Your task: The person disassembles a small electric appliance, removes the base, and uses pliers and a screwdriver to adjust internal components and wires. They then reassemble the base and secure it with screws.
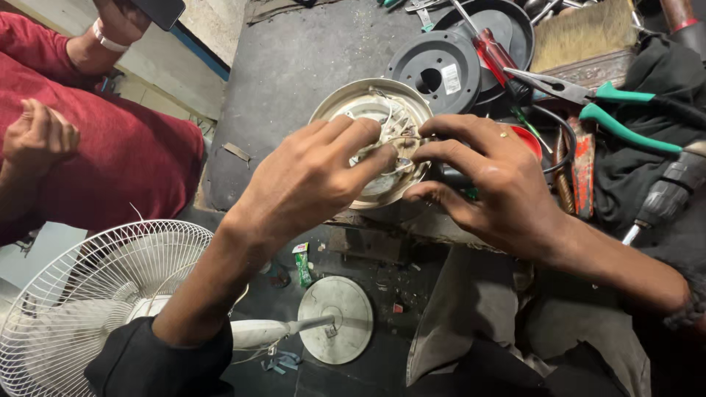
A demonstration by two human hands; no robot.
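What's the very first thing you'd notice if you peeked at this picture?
Two hands meet in the middle: the left hand and right hand pinch thin wires inside a round metal motor casing. At the lower left lies a white fan with a wire cage, and green-handled pliers rest at the upper right.

Head camera looking steeply down, close in over the work.

One view only: it is sitting at the person's head, facing forward and down, hovering near both hands at frame centre, taking in the dark tabletop (294, 66) ahead, the floor (382, 367) below near the bottom edge, and another person's red sleeve (110, 154) crowding in from the left.
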